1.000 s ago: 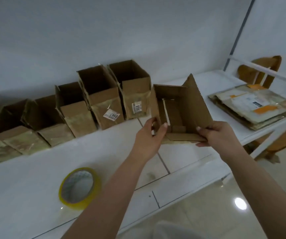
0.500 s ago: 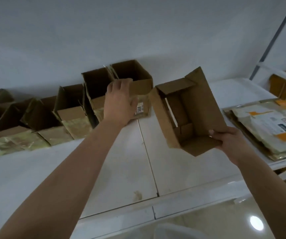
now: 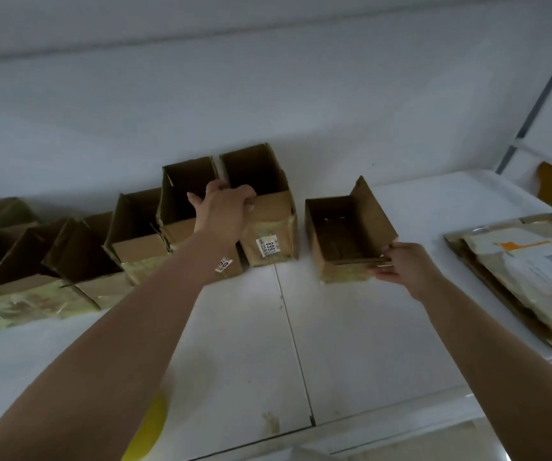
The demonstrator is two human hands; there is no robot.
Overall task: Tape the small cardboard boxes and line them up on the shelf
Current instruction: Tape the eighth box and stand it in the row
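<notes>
A row of several open-topped brown cardboard boxes stands along the wall on the white shelf (image 3: 351, 327). My left hand (image 3: 223, 209) grips the rim of the labelled box (image 3: 269, 232), its fingers hooked over the edge beside a neighbouring box (image 3: 184, 201). A newly taped box (image 3: 344, 234) stands on the shelf just right of the labelled box, a small gap between them, one flap upright. My right hand (image 3: 401, 264) holds that box at its near right corner. A yellow tape roll (image 3: 149, 427) shows partly under my left forearm.
A stack of flattened cartons and mailers (image 3: 527, 274) lies on the shelf at the right. A white shelf post (image 3: 540, 84) rises at the far right. The shelf's front edge runs along the bottom of the view.
My right hand carried the new box from mid-air down onto the shelf beside the row. My left hand left that box and took hold of the labelled box's rim.
</notes>
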